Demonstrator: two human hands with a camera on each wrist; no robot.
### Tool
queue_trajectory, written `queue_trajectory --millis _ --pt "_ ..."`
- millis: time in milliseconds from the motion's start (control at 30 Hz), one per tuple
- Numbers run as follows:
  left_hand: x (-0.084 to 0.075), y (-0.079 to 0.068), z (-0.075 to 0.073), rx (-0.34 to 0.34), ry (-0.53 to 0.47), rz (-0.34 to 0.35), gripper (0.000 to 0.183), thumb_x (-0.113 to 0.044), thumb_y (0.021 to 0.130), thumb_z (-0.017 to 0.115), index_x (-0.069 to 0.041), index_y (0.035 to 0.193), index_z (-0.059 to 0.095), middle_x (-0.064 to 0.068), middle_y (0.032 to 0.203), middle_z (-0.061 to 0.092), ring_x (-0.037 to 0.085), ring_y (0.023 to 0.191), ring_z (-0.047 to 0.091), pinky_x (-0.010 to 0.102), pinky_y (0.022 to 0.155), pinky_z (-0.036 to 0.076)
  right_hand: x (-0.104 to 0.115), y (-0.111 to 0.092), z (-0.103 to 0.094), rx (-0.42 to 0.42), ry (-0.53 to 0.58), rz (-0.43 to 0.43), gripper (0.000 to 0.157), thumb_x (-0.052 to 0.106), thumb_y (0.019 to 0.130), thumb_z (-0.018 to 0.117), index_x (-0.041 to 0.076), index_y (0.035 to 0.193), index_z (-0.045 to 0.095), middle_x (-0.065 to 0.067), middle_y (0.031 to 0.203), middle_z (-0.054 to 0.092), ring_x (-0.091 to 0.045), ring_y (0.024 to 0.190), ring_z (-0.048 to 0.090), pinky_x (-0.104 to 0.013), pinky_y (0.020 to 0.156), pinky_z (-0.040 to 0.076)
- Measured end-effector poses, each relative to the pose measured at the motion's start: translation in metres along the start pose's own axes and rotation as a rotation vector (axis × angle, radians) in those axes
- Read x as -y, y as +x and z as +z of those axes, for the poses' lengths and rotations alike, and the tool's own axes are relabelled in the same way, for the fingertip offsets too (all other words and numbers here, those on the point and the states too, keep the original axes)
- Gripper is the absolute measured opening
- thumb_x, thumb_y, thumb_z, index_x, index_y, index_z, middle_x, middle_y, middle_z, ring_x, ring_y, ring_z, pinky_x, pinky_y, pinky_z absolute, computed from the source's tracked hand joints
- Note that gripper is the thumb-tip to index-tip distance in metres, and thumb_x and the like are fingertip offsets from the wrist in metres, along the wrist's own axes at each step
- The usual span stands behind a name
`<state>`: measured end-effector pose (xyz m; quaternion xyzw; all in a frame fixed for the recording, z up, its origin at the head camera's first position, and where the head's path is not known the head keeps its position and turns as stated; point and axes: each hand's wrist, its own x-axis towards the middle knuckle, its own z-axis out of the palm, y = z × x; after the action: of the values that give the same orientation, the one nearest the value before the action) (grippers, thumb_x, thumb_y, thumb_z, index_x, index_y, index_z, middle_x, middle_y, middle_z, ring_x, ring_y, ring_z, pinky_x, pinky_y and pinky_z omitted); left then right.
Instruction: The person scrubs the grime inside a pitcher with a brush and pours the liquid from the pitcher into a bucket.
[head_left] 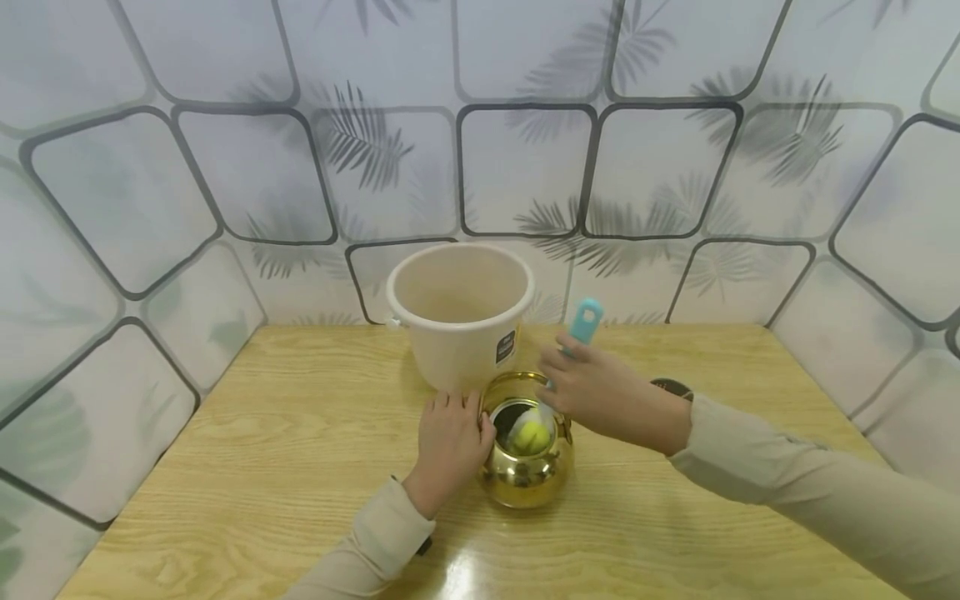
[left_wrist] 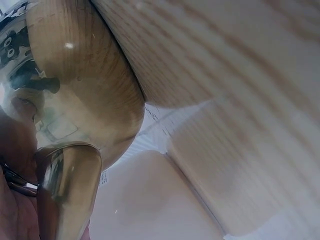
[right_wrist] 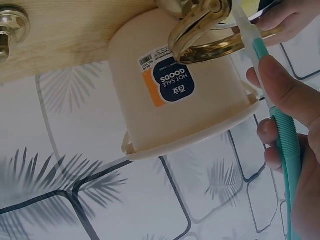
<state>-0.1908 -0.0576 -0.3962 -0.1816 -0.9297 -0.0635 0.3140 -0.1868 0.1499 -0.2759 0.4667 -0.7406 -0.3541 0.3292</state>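
A shiny gold kettle (head_left: 525, 485) stands on the table with its mouth uncovered. My left hand (head_left: 452, 437) holds the kettle by its left side, close to the spout (left_wrist: 70, 192), which shows large in the left wrist view. With my right hand (head_left: 603, 393) I grip the teal and white handle (right_wrist: 286, 145) of a cleaning brush. Its yellow sponge head (head_left: 532, 437) is down in the kettle's mouth, and the handle leans up and away. The kettle's gold carrying handle (right_wrist: 215, 54) is folded toward the bucket.
A cream plastic bucket (head_left: 465, 358) with a label stands right behind the kettle, near the wall. A gold kettle lid (right_wrist: 11, 29) lies on the wooden table (head_left: 285, 433) at the right, partly hidden by my right arm in the head view. Patterned walls (head_left: 525, 175) enclose the table.
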Motion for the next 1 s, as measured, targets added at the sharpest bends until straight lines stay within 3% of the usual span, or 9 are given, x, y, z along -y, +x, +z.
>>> queue_trajectory --millis 167,300,500,767,1000 --pt "0.0 0.0 0.001 -0.004 0.002 -0.002 0.019 -0.024 0.081 0.057 -0.007 0.085 0.062 0.007 0.073 0.059 0.023 0.067 0.052 0.033 0.061 0.043 -0.002 0.004 -0.002 0.037 0.038 -0.004 0.019 0.028 0.067 0.079 0.027 0.082 0.066 0.004 0.084 0.064 -0.017 0.086 0.049 -0.037 0.09 0.032" --pt "-0.001 0.0 0.001 0.004 0.011 -0.005 0.019 -0.025 0.082 0.057 -0.007 0.085 0.062 0.007 0.073 0.059 0.022 0.067 0.052 0.032 0.061 0.043 -0.008 0.011 0.002 0.087 0.172 0.001 0.022 0.033 0.063 0.08 0.03 0.081 0.069 0.004 0.084 0.065 -0.016 0.086 0.049 -0.037 0.091 0.035" --pt "-0.003 0.0 0.001 0.03 0.01 -0.006 0.02 -0.026 0.082 0.056 -0.007 0.086 0.063 0.007 0.073 0.059 0.022 0.067 0.052 0.032 0.062 0.043 -0.013 0.01 0.01 0.102 0.345 0.012 0.025 0.048 0.062 0.071 0.035 0.083 0.071 0.005 0.079 0.064 -0.015 0.079 0.049 -0.038 0.089 0.038" --pt "-0.001 0.001 0.001 0.051 -0.022 -0.024 0.017 -0.024 0.083 0.053 -0.008 0.079 0.057 0.007 0.071 0.055 0.023 0.067 0.05 0.032 0.062 0.041 -0.004 -0.001 0.018 0.034 0.361 0.116 0.026 0.048 0.066 0.068 0.035 0.088 0.072 0.004 0.074 0.064 -0.016 0.068 0.048 -0.032 0.074 0.035" --pt "-0.002 0.001 0.0 0.074 -0.023 -0.025 0.018 -0.025 0.085 0.052 -0.008 0.077 0.055 0.007 0.071 0.055 0.023 0.068 0.051 0.032 0.062 0.041 0.011 -0.002 0.016 -0.013 0.26 0.245 0.027 0.047 0.068 0.07 0.027 0.087 0.074 -0.001 0.076 0.068 -0.018 0.068 0.055 -0.029 0.068 0.035"
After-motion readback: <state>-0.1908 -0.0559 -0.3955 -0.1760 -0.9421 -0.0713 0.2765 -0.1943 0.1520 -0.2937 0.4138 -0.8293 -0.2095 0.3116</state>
